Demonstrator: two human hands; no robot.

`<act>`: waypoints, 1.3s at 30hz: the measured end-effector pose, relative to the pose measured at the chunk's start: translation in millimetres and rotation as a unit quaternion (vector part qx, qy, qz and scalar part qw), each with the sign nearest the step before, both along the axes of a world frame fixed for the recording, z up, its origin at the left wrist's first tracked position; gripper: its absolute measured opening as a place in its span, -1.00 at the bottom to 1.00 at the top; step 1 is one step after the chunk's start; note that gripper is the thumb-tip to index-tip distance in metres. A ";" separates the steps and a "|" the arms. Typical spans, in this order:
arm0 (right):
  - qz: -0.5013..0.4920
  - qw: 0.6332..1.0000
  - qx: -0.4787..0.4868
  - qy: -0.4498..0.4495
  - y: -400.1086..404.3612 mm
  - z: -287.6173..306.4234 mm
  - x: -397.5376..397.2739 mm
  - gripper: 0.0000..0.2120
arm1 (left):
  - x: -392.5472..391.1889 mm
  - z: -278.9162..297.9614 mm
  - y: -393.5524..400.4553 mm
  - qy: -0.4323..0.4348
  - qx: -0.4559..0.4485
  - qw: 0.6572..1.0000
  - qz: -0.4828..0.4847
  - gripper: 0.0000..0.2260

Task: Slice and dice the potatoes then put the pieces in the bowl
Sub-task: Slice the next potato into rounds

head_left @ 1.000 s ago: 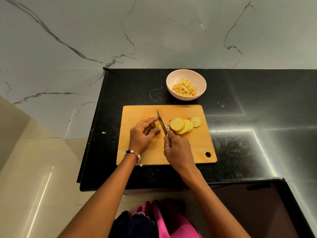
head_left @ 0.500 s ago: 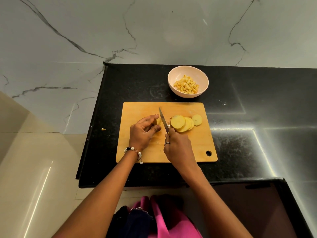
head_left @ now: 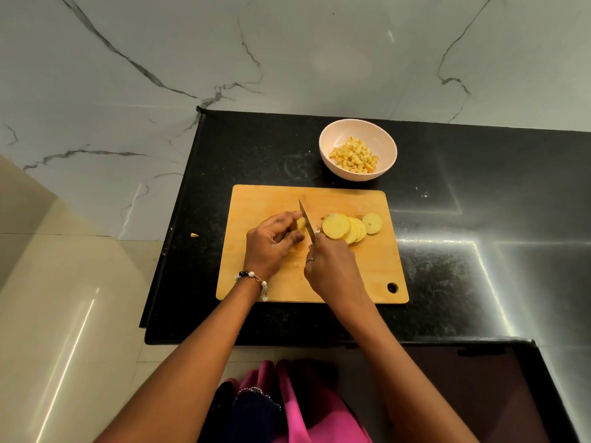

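Potato is firm but wet and slick, so we pin its shrinking stub from the top and sides. Our left hand curls round it on the board; our right hand grips the knife against it. Slices lie right; farther, dice fill the bowl.

Pink garment, beaded bracelet, ring worn.

A black counter carries a wooden board, a bowl just behind it, and a scrap at its left edge.
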State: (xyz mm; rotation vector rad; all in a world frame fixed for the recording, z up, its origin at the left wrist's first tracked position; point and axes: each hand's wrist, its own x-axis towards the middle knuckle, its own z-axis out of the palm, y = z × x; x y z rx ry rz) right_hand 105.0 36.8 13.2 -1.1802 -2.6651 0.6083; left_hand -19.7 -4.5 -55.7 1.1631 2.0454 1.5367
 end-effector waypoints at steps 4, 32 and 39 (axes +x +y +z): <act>0.021 1.000 0.001 -0.010 0.8 7.9 -10.5 -0.80 | 0.2 1.4 -0.2 0.004 -0.003 1.000 0.002 -0.64; -0.006 0.998 0.041 0.040 -5.4 -37.5 24.5 -0.62 | -0.1 3.2 -4.2 -0.021 -0.031 0.999 0.036 -0.62; 0.001 0.993 -0.014 0.116 -13.6 -12.4 22.0 -0.72 | 0.6 3.2 -4.2 -0.024 -0.028 0.999 0.027 -0.60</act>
